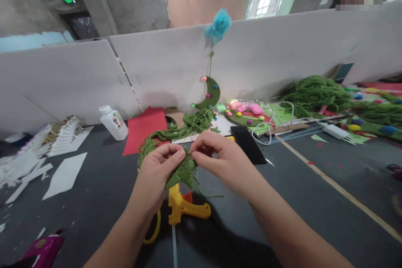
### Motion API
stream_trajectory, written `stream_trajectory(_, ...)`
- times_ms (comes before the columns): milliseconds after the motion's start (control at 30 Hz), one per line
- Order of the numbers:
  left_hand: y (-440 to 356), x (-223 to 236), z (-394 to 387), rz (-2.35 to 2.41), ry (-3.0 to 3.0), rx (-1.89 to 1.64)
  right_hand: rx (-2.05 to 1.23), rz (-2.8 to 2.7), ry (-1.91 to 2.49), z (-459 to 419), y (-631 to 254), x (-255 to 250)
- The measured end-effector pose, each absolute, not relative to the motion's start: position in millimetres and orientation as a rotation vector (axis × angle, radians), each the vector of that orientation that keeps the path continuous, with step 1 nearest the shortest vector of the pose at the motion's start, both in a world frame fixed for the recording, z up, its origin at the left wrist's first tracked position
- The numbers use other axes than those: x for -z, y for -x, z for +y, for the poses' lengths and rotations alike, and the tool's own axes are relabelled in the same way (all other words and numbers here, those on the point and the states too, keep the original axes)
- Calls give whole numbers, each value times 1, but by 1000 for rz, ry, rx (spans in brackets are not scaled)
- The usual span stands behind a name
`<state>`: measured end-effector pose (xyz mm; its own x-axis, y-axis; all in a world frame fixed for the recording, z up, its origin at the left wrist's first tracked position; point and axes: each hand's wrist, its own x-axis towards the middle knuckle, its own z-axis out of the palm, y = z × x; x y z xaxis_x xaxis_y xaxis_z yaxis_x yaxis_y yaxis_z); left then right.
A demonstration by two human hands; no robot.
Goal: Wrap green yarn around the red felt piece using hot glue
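Observation:
My left hand (158,173) is closed around a green yarn-wrapped triangular piece (182,172), held above the dark table. My right hand (220,157) pinches a strand of green yarn (201,186) at the top of that piece. The strand trails down and to the right. Just below my hands lies a yellow glue gun (184,207) on the table. A loose pile of green yarn (185,127) lies just beyond my hands.
A white glue bottle (113,122) and red felt sheet (144,127) sit at the back left. A black phone (248,144), white charger cable (336,131), felt pieces with pompoms (248,113) and more green yarn (317,94) lie right. White paper scraps (64,173) lie left. White partition boards (276,56) stand behind.

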<state>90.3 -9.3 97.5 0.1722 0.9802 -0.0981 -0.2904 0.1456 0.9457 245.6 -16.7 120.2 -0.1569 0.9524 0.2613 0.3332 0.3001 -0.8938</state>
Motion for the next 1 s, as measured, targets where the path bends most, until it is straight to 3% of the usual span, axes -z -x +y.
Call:
stream_trajectory(333,-83,-107,-33,780,-1013,-1139,-1630,-1312,824,-23,-250,-124)
stream_trajectory(700,-77,-73,-61,752,-851,-1048,-1748,-1196,896,-49,-237,-85)
stream_trajectory(1000,-72,-48,-55,809,-786,-1033,-1578,-1354,1107,-40,-229,-75)
